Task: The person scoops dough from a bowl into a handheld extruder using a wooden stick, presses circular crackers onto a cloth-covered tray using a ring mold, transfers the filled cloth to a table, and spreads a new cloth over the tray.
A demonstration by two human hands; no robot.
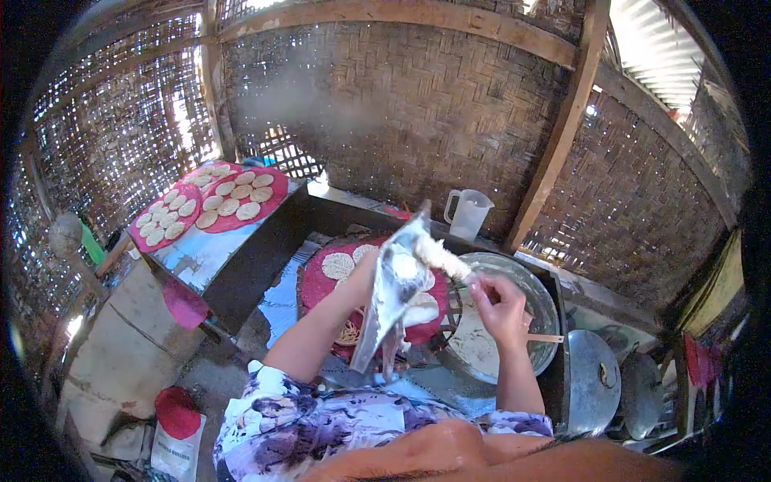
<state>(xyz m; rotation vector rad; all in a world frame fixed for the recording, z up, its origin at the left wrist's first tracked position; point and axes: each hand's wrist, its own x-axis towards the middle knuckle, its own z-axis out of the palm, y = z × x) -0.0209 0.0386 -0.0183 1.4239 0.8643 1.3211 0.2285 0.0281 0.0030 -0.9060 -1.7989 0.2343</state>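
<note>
My left hand point(369, 269) holds up a tilted, whitish-smeared clear sheet point(391, 293), which hides its fingers. The fingers of my right hand point(498, 304) are closed on the end of a pale, batter-coated piece point(440, 259); what it is underneath cannot be made out. That piece reaches toward the sheet's upper right edge. Below my right hand, a large round metal basin point(548, 297) holds pale batter, with a wooden handle point(546, 338) across its rim. Under the sheet, pale flat rounds point(337, 266) lie on a red round mat point(317, 289).
More pale rounds point(247, 210) lie on red mats on a box-like stand point(189, 261) at the left. A translucent pitcher point(471, 214) stands behind the basin. Round metal lids point(593, 381) lean at the right. Woven walls point(385, 120) enclose the space.
</note>
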